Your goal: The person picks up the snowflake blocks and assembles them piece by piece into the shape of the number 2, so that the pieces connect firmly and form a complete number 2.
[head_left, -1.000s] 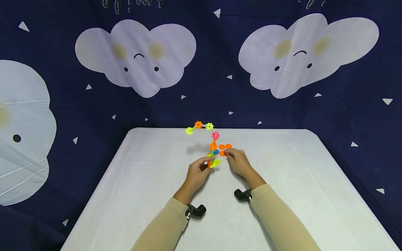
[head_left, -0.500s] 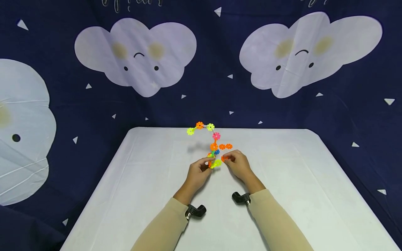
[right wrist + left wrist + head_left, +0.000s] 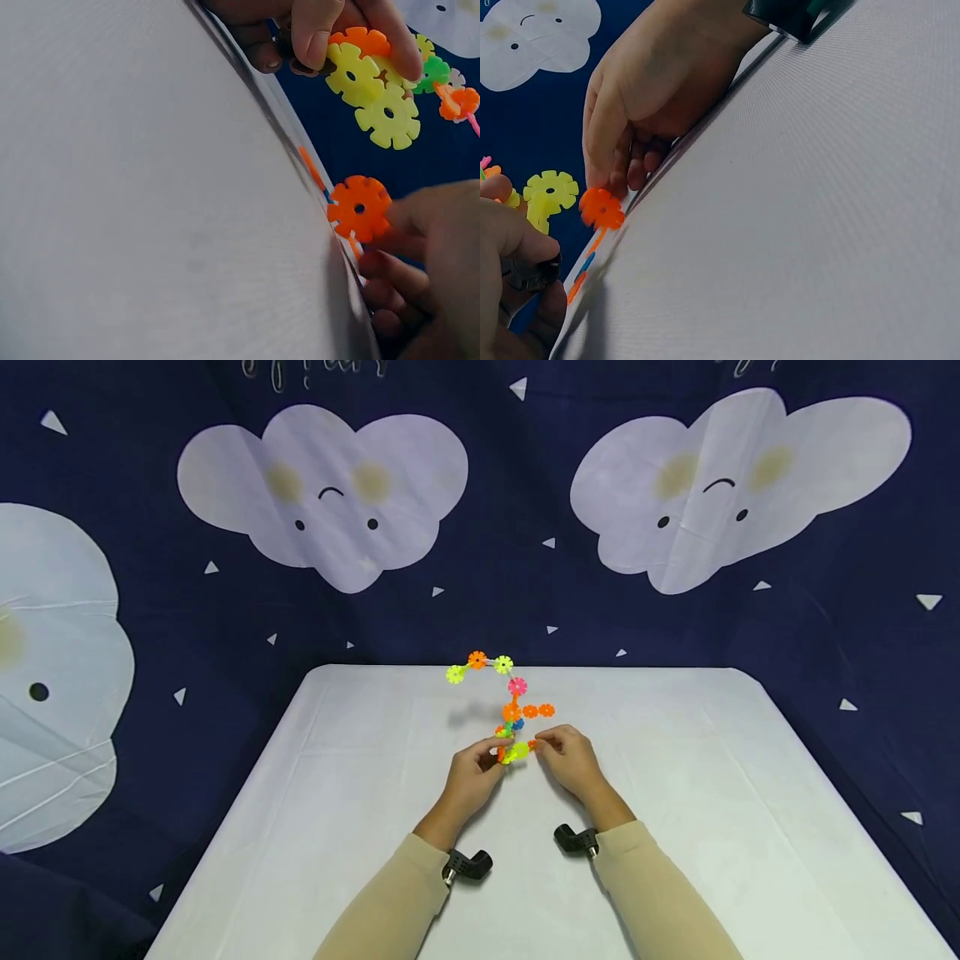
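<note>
My left hand [image 3: 472, 772] grips the lower part of a chain of interlocking plastic snowflake discs, whose pink disc [image 3: 517, 687] and yellow-green end disc [image 3: 454, 674] rise beyond the fingers. A dark piece [image 3: 532, 274] shows between the left thumb and fingers, mostly covered by them. Two yellow discs [image 3: 388, 114] stick out of the chain toward the right hand. My right hand [image 3: 573, 764] pinches a single orange disc [image 3: 360, 208] by its edge between thumb and index finger. That disc stands close to the yellow ones, with a gap in the right wrist view.
Loose orange discs [image 3: 547, 710] and a blue disc [image 3: 517, 724] lie flat on the white table [image 3: 337, 860], just beyond the hands. Behind the table's far edge hangs a dark blue cloth [image 3: 510, 610] with printed clouds.
My right hand has picked an orange disc off the table beside the other loose ones and brought it nearer, toward the yellow discs. The left hand has stayed in place.
</note>
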Demonstrator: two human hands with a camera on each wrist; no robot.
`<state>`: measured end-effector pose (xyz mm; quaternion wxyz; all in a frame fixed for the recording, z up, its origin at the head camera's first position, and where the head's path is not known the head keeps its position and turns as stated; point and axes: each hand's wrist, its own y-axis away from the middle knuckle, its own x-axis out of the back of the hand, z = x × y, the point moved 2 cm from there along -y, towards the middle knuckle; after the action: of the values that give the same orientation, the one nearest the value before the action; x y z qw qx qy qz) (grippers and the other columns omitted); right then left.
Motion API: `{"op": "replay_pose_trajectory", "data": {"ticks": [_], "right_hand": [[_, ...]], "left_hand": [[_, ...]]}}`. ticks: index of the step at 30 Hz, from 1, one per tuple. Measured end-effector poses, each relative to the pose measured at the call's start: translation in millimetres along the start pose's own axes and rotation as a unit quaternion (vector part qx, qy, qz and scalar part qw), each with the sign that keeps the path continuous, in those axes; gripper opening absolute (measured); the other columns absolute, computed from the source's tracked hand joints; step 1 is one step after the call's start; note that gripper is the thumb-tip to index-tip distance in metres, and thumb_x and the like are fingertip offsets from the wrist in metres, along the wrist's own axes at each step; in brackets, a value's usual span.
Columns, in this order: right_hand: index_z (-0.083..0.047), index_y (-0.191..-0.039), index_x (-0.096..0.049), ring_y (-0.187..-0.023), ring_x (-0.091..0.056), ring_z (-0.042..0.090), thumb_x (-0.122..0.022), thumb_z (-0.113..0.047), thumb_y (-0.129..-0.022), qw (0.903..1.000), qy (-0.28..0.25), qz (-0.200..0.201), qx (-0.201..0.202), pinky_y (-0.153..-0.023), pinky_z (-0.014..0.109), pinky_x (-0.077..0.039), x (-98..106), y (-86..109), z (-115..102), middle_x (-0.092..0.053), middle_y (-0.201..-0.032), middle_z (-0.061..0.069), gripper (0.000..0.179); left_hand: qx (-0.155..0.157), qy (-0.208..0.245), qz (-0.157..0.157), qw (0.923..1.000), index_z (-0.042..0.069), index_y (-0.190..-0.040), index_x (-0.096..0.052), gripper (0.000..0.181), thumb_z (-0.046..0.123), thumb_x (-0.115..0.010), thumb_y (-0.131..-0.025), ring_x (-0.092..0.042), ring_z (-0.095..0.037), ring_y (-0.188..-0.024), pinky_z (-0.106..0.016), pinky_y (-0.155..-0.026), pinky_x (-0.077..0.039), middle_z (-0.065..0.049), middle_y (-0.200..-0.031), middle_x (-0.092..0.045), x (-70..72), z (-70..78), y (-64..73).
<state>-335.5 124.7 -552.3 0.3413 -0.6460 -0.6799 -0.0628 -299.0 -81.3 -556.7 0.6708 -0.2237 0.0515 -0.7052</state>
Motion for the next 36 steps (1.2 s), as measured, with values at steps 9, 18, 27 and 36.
{"op": "replay_pose_trajectory", "data": {"ticks": [9,18,27,36], "right_hand": [[-0.005,-0.124,-0.076,-0.090,-0.066,0.022,-0.084,-0.006,-0.091,0.9912,0.046,-0.059,0.109,-0.080,0.042,-0.056,-6.6,1.3,-6.3,-0.072,-0.110,0.007,0.034],[-0.009,-0.134,-0.073,-0.102,-0.059,0.032,-0.077,-0.021,-0.097,0.9749,0.189,-0.069,0.096,-0.088,0.051,-0.044,-24.7,-3.5,-17.3,-0.060,-0.112,0.011,0.039],[-0.002,-0.099,-0.078,-0.097,-0.060,0.032,-0.082,-0.003,-0.090,0.9811,0.120,-0.040,0.146,-0.090,0.049,-0.047,-24.1,-1.8,-13.4,-0.073,-0.112,0.009,0.010],[-0.008,-0.089,-0.070,-0.084,-0.061,0.020,-0.081,0.008,-0.086,0.9945,-0.002,-0.052,0.091,-0.076,0.037,-0.054,-15.1,7.8,-9.2,-0.061,-0.093,0.001,0.020]], "left_hand": [[0.001,-0.009,-0.009,0.9999,0.008,-0.124,-0.078,0.040,-0.012,-0.073,-0.089,-0.065,-0.016,-0.083,-0.025,-0.072,-0.054,-0.014,-0.102,-0.072,2.9,4.4,-2.0],[-0.013,-0.009,0.002,0.9999,0.007,-0.123,-0.078,0.040,-0.012,-0.072,-0.088,-0.063,-0.016,-0.079,-0.025,-0.069,-0.053,-0.010,-0.099,-0.072,7.8,1.8,-1.2],[-0.014,-0.005,0.005,0.9999,0.007,-0.123,-0.079,0.043,-0.015,-0.073,-0.086,-0.066,-0.015,-0.081,-0.025,-0.070,-0.054,-0.010,-0.108,-0.075,5.2,0.8,-0.1],[-0.021,0.010,-0.004,0.9997,0.005,-0.123,-0.078,0.044,-0.017,-0.070,-0.085,-0.068,-0.017,-0.084,-0.026,-0.076,-0.057,-0.011,-0.121,-0.074,0.8,0.3,0.3]]}}
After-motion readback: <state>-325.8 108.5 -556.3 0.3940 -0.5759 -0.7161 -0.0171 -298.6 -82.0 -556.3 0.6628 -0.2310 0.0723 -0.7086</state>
